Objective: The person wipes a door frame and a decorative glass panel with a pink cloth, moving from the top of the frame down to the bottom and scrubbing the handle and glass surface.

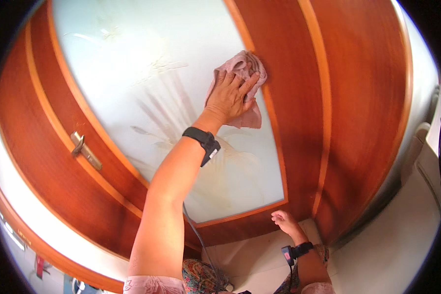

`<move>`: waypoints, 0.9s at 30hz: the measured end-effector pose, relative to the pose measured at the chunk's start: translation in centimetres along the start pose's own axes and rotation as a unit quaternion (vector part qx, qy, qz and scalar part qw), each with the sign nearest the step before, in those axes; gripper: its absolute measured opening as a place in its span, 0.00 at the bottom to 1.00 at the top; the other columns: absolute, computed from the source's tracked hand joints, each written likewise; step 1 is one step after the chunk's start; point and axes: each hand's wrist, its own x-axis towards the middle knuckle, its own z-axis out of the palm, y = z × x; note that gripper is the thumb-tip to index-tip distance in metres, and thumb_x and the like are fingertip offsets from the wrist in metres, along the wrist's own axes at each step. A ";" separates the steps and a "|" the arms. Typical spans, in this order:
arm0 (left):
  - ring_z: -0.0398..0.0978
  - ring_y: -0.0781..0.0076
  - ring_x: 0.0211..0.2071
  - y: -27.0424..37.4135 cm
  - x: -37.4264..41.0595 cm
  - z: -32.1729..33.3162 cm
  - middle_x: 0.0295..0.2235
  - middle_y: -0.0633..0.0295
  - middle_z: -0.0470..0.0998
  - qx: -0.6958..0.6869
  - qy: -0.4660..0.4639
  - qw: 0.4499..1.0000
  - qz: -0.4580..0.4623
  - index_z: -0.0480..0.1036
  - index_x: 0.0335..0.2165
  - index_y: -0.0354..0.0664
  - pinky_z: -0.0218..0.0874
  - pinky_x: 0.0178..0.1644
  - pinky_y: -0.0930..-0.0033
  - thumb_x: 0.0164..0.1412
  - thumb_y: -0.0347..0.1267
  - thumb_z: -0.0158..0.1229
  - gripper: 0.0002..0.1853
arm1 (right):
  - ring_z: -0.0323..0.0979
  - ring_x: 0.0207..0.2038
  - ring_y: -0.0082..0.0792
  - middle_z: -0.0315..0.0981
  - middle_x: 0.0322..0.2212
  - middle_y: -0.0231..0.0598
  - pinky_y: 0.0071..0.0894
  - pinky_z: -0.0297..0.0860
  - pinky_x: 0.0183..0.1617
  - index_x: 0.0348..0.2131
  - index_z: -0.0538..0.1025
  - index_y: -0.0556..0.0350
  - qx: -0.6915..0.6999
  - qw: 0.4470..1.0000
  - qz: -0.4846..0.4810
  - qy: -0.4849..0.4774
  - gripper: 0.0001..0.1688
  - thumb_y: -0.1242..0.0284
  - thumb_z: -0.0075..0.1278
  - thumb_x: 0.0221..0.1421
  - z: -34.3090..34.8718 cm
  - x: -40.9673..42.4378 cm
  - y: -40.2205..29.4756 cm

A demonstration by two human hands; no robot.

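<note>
My left hand [228, 95] presses a crumpled pink cloth [255, 114] against the frosted glass panel [161, 110] of a reddish-brown wooden door, at the panel's right edge. Parts of the cloth reach onto the wooden trim there. Low at the right, my right hand [284, 221] hangs near the door's bottom, its fingers loosely bent, with nothing seen in it. A black strap with a small device sits on each wrist. The glass bears a pale floral pattern.
A metal door handle [86, 150] is on the door's left part. Pale floor tiles [242, 255] lie below the door. At the right stands a pale piece of furniture [404, 217]. A dark cable [196, 233] hangs beside my left arm.
</note>
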 end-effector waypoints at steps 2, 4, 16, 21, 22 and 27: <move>0.48 0.45 0.51 -3.9 -1.2 -2.1 0.49 0.51 0.56 0.037 0.037 0.999 0.017 0.57 0.49 0.52 0.44 0.48 0.43 0.40 0.42 0.52 0.33 | 0.68 0.32 0.25 0.71 0.29 0.38 0.22 0.65 0.35 0.36 0.69 0.62 -0.013 1.000 0.001 0.008 0.12 0.74 0.43 0.50 -0.1 -0.1 -1.2; 0.59 0.47 0.44 -6.4 -0.9 -5.2 0.46 0.47 0.61 0.070 -0.019 0.991 -0.110 0.60 0.46 0.46 0.49 0.43 0.47 0.39 0.41 0.50 0.31 | 0.68 0.35 0.28 0.70 0.31 0.40 0.25 0.64 0.39 0.36 0.69 0.61 -0.032 0.999 0.025 0.017 0.12 0.73 0.44 0.50 -1.4 -0.2 -0.2; 0.44 0.43 0.54 -20.4 -19.8 -5.8 0.53 0.40 0.47 0.181 0.158 0.928 -0.285 0.52 0.49 0.31 0.34 0.56 0.50 0.50 0.44 0.46 0.33 | 0.67 0.31 0.25 0.71 0.30 0.36 0.22 0.64 0.33 0.39 0.68 0.58 0.043 0.993 0.085 -0.067 0.16 0.68 0.42 0.52 0.0 -0.8 -6.0; 0.42 0.38 0.54 -11.6 -27.6 -1.3 0.53 0.38 0.45 0.164 0.113 0.942 -0.272 0.50 0.49 0.33 0.33 0.55 0.45 0.48 0.44 0.48 0.36 | 0.66 0.27 0.21 0.71 0.30 0.35 0.20 0.63 0.28 0.38 0.68 0.55 0.183 0.975 0.125 0.018 0.17 0.63 0.40 0.53 -0.2 1.2 -1.4; 0.41 0.38 0.54 -9.4 -29.8 -1.0 0.53 0.38 0.44 0.140 0.064 0.954 -0.258 0.50 0.49 0.34 0.32 0.55 0.43 0.46 0.44 0.49 0.36 | 0.66 0.25 0.21 0.70 0.29 0.34 0.19 0.63 0.26 0.37 0.68 0.54 0.174 0.977 0.102 0.076 0.16 0.64 0.40 0.53 0.5 1.5 -1.5; 0.37 0.39 0.55 -9.6 -32.1 -0.8 0.54 0.40 0.42 0.117 -0.023 0.975 -0.185 0.48 0.51 0.35 0.27 0.54 0.37 0.43 0.45 0.52 0.40 | 0.65 0.27 0.20 0.69 0.29 0.33 0.18 0.64 0.28 0.37 0.67 0.55 0.214 0.973 0.081 -0.033 0.13 0.67 0.40 0.54 1.4 2.3 -2.6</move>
